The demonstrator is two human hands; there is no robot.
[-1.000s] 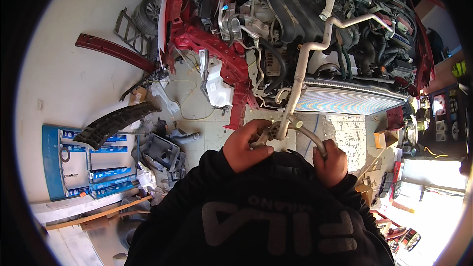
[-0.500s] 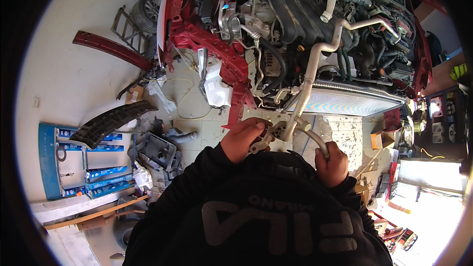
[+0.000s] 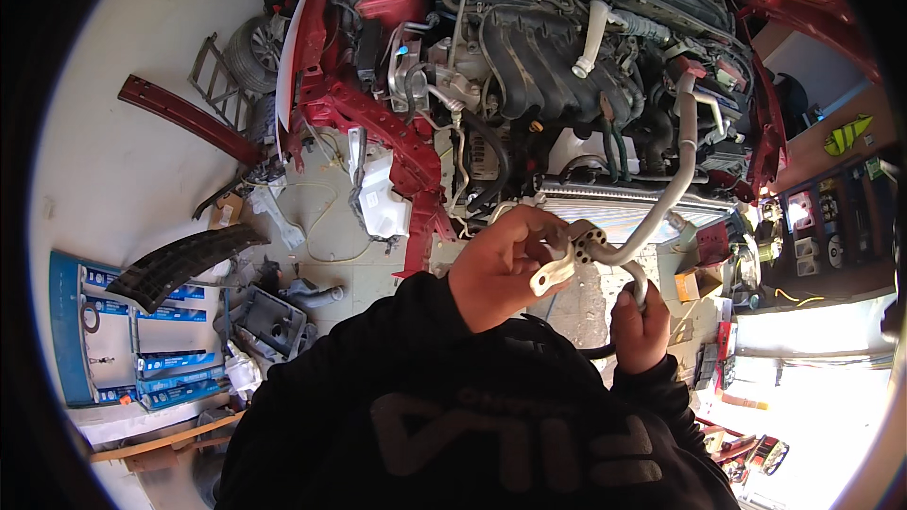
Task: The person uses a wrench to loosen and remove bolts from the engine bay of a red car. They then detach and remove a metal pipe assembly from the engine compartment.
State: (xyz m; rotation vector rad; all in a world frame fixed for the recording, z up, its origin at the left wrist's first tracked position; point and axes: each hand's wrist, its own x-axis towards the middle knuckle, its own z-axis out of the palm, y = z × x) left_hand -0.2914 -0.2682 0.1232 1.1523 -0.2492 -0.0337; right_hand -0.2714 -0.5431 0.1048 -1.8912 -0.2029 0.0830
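Observation:
A bent, pale metal pipe (image 3: 673, 191) is held up in front of the car's open engine bay. At its near end sits a fitting with several small holes (image 3: 591, 242), and a flat bracket tab (image 3: 552, 276) sticks out beside it. My left hand (image 3: 505, 263) is closed round this fitting end, its fingers partly behind the metal. My right hand (image 3: 642, 329) grips a curved branch of the pipe (image 3: 631, 276) just right of the fitting, thumb on top. The pipe's far part reaches up over the right side of the engine.
Ahead is the red car's stripped front, with the engine cover (image 3: 529, 61) and radiator (image 3: 605, 208). A black curved part (image 3: 184, 264), a blue shelf rack (image 3: 71, 321) and loose parts lie at left. A cardboard box (image 3: 694, 283) stands at right.
The pipe has turned, its far end swinging right. My left hand has risen and moved right with the fitting, which now shows its holes. The whole view has shifted too.

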